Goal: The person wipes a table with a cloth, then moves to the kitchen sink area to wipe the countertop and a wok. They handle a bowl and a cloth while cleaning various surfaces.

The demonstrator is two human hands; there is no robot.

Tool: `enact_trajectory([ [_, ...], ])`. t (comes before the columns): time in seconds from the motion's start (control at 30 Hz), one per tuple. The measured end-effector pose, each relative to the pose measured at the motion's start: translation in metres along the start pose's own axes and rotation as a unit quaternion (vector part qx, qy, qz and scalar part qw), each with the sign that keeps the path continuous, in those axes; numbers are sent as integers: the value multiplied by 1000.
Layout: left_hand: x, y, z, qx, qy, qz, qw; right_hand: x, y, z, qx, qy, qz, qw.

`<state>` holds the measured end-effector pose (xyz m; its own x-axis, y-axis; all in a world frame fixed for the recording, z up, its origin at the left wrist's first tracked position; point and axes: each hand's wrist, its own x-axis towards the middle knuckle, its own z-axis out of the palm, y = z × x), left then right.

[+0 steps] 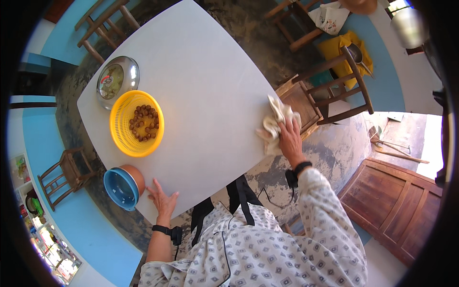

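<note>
My right hand [291, 140] presses on a crumpled cream cloth [275, 123] at the right corner of the pale table [208, 89]; part of the cloth reaches the table's edge. Near the lower left corner, my left hand [162, 201] rests on the tabletop with fingers spread, holding nothing. Just left of it stand a blue plastic bowl [120, 188] and an orange-brown bowl [135, 175], touching. Beyond them is a yellow plastic colander [161, 125] with several round brown nuts or fruits [140, 123] in it. A metal-rimmed glass lid [131, 71] lies behind the colander.
A wooden chair [344, 89] stands against the right side of the table. Other wooden chairs stand at the upper left [104, 28], lower left [71, 172] and upper right [294, 28]. A yellow bag with a metal pan [355, 53] is by the wall. A wooden door panel [391, 208] is at right.
</note>
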<state>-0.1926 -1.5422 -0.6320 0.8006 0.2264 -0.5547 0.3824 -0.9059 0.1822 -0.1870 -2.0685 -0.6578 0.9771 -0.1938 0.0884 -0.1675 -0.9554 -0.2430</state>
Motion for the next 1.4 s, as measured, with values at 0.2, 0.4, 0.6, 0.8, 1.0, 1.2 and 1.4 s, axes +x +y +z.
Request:
enact_trajectory([
  [0.2, 5, 6, -1, -3, -16, -46, 999, -21, -9, -4, 30, -78, -56, 995],
  [0.4, 7, 1, 2, 7, -13, -38, 999, 124, -39, 41, 68, -31, -135, 988],
  [0.6, 7, -6, 8, 6, -2, -13, 1000, 299, -105, 85, 55, -18, -174, 983],
  [0.8, 5, -5, 9, -8, 5, -21, 1000, 312, -149, 93, -36, -86, -105, 990],
  [1.0, 8, 3, 3, 23, -11, -30, 999, 198, -155, 80, 31, -35, -186, 981],
  [1.2, 7, 10, -9, 12, -26, -50, 998, 35, -129, 25, 116, -137, -187, 966],
  [1.4, 18, 25, -6, 1, -31, 21, 999, -35, -73, 5, 55, -152, -93, 982],
])
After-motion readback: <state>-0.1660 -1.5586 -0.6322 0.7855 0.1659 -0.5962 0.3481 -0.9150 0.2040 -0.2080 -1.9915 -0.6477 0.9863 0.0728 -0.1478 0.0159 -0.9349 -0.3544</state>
